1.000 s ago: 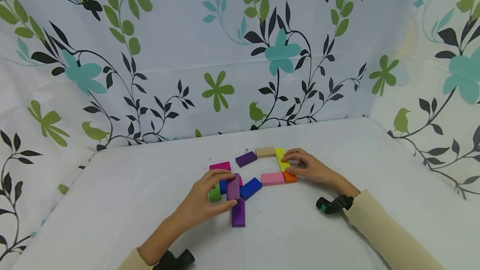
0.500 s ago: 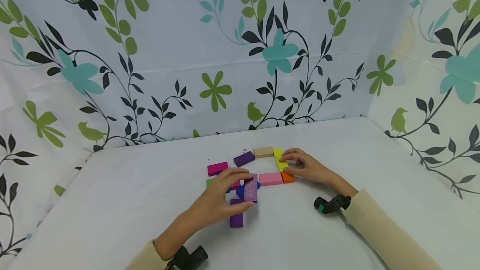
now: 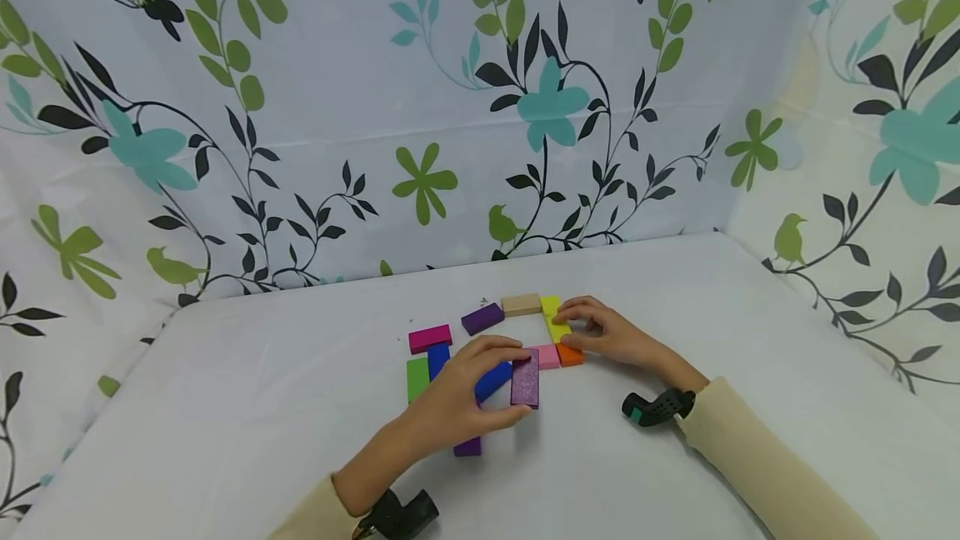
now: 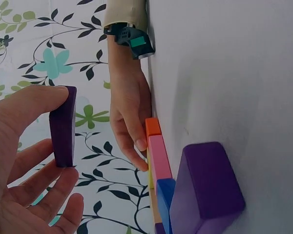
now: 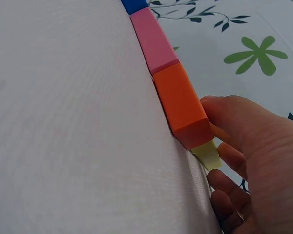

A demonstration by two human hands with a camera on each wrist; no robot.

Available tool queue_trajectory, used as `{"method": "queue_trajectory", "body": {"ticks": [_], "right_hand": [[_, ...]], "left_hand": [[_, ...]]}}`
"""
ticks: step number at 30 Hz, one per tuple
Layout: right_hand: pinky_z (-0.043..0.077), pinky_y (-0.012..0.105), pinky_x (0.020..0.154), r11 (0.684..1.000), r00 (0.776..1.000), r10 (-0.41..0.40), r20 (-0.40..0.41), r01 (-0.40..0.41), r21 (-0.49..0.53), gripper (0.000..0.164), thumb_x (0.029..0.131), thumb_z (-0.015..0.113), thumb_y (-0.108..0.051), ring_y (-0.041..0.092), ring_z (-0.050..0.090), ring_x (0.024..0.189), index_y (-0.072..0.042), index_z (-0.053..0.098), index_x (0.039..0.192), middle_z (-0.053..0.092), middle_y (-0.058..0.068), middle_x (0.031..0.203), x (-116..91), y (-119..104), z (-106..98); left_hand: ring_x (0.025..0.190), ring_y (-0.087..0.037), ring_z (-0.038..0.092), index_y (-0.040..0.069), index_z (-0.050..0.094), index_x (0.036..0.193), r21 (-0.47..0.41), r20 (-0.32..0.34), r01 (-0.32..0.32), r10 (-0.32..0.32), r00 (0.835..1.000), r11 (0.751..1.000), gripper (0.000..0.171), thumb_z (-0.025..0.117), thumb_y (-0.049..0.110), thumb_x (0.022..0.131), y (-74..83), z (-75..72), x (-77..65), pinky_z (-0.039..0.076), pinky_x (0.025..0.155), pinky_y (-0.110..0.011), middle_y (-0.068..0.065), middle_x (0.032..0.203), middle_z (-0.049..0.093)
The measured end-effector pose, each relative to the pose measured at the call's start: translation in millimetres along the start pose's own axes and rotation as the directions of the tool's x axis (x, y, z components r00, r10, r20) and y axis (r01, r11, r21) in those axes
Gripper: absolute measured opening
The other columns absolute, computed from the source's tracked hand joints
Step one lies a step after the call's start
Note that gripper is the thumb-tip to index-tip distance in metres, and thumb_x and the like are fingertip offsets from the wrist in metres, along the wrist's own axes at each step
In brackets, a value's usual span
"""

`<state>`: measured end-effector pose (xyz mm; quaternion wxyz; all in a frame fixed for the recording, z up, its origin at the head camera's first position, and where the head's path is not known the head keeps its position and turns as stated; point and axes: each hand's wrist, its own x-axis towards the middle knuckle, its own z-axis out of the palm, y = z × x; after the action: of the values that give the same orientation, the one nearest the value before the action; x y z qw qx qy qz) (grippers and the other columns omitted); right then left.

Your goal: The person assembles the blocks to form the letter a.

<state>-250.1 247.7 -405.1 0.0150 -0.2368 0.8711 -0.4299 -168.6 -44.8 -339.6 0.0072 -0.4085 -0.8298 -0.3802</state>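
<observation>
My left hand pinches a purple block between thumb and fingertips. The left wrist view shows this held block raised, apart from the blocks below. My right hand curls its thumb and fingers at a yellow block at the right end of the arrangement. In the right wrist view, the thumb lies beside the orange block, with the yellow block partly hidden behind it. A pink block adjoins the orange one. The left hand covers some blocks in the head view.
Across the white table lie a tan block, a dark purple block, a magenta block, a green block, blue blocks and another purple block. A patterned cloth hangs behind.
The left hand has carried the purple block rightward, from above the left-hand blocks to in front of the pink one. The right hand stays at the yellow block.
</observation>
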Motion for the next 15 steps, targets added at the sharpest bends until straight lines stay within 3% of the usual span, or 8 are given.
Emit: {"method": "queue_trajectory", "body": {"ticks": [6, 11, 15], "right_hand": [[0.041, 0.040, 0.096, 1.000, 1.000, -0.006, -0.004, 0.006, -0.006, 0.033, 0.092, 0.068, -0.020, 0.032, 0.045, 0.122, -0.010, 0.065, 0.123, 0.048, 0.014, 0.138, 1.0, 0.6, -1.0], [0.041, 0.040, 0.096, 1.000, 1.000, -0.018, 0.005, 0.018, 0.002, 0.033, 0.092, 0.068, -0.019, 0.032, 0.045, 0.122, -0.010, 0.065, 0.124, 0.048, 0.014, 0.137, 0.4, 2.4, -1.0], [0.041, 0.039, 0.095, 1.000, 1.000, -0.022, 0.006, 0.022, 0.017, 0.033, 0.092, 0.068, -0.018, 0.032, 0.045, 0.123, -0.010, 0.065, 0.123, 0.048, 0.014, 0.137, 0.3, 3.0, -0.3]], "left_hand": [[0.132, -0.017, 0.046, 0.014, 0.060, 0.133, -0.026, 0.019, 0.017, -0.017, 1.000, 1.000, 0.054, 0.078, 0.027, 0.083, 1.7, 6.5, 5.8, 0.046, 0.102, -0.039, -0.001, 0.137, 0.052], [0.130, -0.017, 0.047, 0.013, 0.060, 0.131, -0.056, 0.028, -0.004, 0.005, 1.000, 0.998, 0.053, 0.078, 0.025, 0.083, 1.6, 15.1, 12.3, 0.046, 0.102, -0.036, -0.002, 0.137, 0.053], [0.129, -0.016, 0.048, 0.014, 0.060, 0.131, -0.116, 0.045, 0.008, -0.003, 0.999, 0.993, 0.053, 0.078, 0.026, 0.083, 2.6, 23.4, 17.8, 0.047, 0.101, -0.039, 0.000, 0.137, 0.052]]}}
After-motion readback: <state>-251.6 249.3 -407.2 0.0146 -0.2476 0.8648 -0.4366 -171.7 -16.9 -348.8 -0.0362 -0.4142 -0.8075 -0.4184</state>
